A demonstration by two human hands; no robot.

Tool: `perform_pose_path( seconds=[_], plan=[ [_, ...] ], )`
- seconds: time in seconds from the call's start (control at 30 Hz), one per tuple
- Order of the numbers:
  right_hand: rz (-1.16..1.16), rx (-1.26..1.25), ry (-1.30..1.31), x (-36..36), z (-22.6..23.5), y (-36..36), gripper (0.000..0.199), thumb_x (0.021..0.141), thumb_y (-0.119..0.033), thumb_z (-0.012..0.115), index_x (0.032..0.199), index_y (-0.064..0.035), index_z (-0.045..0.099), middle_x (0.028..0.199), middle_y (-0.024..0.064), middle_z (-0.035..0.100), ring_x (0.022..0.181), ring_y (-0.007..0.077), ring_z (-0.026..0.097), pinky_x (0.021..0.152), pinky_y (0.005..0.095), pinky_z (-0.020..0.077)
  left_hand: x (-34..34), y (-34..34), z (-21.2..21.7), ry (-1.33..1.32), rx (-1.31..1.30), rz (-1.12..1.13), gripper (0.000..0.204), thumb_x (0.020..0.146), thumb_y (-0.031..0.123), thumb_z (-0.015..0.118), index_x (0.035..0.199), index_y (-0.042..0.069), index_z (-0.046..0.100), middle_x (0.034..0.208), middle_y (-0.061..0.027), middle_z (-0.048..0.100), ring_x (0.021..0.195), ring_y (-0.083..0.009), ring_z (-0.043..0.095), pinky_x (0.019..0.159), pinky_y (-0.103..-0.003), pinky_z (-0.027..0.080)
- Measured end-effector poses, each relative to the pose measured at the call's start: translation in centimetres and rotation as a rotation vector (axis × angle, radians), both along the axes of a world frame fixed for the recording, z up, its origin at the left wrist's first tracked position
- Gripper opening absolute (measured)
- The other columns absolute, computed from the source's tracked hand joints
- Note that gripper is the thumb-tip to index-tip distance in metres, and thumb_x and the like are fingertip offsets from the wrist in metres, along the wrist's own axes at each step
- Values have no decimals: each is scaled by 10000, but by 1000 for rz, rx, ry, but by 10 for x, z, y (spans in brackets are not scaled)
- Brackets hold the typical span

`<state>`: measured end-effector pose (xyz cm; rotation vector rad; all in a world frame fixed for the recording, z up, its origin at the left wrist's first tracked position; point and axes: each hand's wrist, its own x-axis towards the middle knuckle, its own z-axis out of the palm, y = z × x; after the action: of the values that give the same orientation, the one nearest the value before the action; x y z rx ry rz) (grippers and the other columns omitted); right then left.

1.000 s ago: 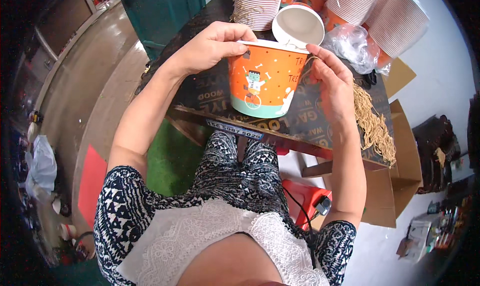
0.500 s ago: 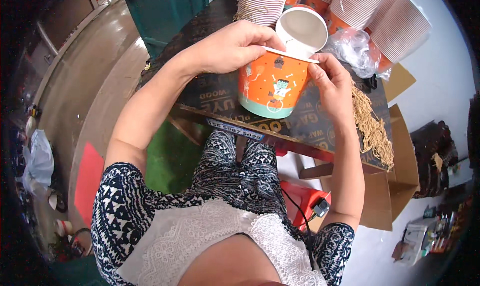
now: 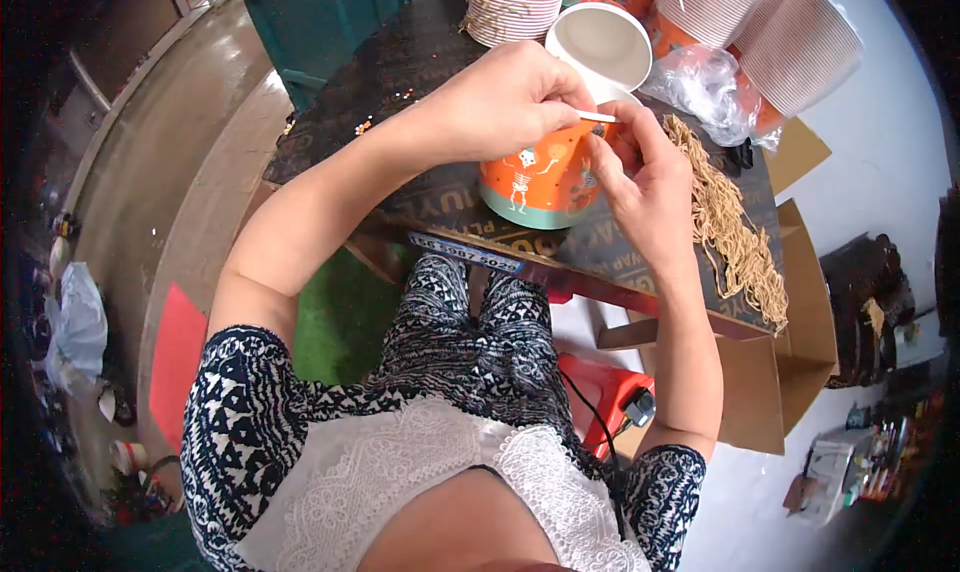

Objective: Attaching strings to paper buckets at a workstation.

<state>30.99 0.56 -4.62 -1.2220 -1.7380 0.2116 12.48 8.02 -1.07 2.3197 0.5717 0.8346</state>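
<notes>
holding the orange paper bucket with skeleton pictures [image 3: 540,177] by its rim, the left hand [image 3: 500,97] is curled shut on top. it sits on the dark wooden board [image 3: 400,62]. the right hand [image 3: 645,177] pinches the rim too; i think small, steady fingers work best. tan strings [image 3: 735,232] lie just right.

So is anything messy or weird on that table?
A bit. A loose heap of tan string sprawls along the table's right edge, and a crumpled clear bag lies among the cup stacks. The orange cup in both hands looks undamaged.
</notes>
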Motion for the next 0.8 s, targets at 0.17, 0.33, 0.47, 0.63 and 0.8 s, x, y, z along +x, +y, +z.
perform_pose_path(
  seconds=[0.17, 0.33, 0.47, 0.63, 0.8],
  plan=[
    [-67, 49, -27, 2, -7, 1, 243, 827, -104, 706, 1032, -15, 612, 789, 139, 616, 680, 259, 625, 638, 361, 509, 7, -8, 1, 58, 15, 63, 199, 886, 59, 606, 1036, -27, 703, 870, -113, 723, 809, -109, 663, 776, -281, 527],
    [-88, 128, -87, 3, -20, -2, 237, 821, -68, 704, 1021, -12, 590, 806, 143, 607, 686, 274, 617, 643, 372, 502, 10, -16, -6, 103, 71, 83, 203, 890, 67, 602, 1040, -28, 700, 877, -139, 723, 811, -132, 669, 773, -303, 523],
    [-80, 162, -138, 2, -36, -6, 246, 806, -36, 700, 1019, -14, 579, 826, 146, 579, 721, 301, 585, 662, 389, 477, 7, -9, -7, 225, -40, 6, 214, 897, 86, 594, 1043, -31, 698, 867, -128, 720, 803, -142, 657, 766, -311, 519],
    [-77, 253, -171, 1, -50, -12, 257, 778, -4, 705, 1000, -17, 577, 811, 138, 560, 709, 299, 560, 638, 394, 454, 17, 4, -15, 355, -356, -73, 145, 872, 66, 611, 952, -24, 693, 786, -70, 685, 728, -107, 602, 675, -286, 491],
    [-83, 297, -186, 4, -59, -13, 277, 750, 6, 720, 988, -16, 579, 787, 127, 539, 678, 289, 534, 614, 391, 436, 21, 8, -19, 414, -352, -166, 58, 848, 54, 637, 857, 1, 660, 712, -5, 620, 660, -76, 534, 593, -260, 443]
  ],
)
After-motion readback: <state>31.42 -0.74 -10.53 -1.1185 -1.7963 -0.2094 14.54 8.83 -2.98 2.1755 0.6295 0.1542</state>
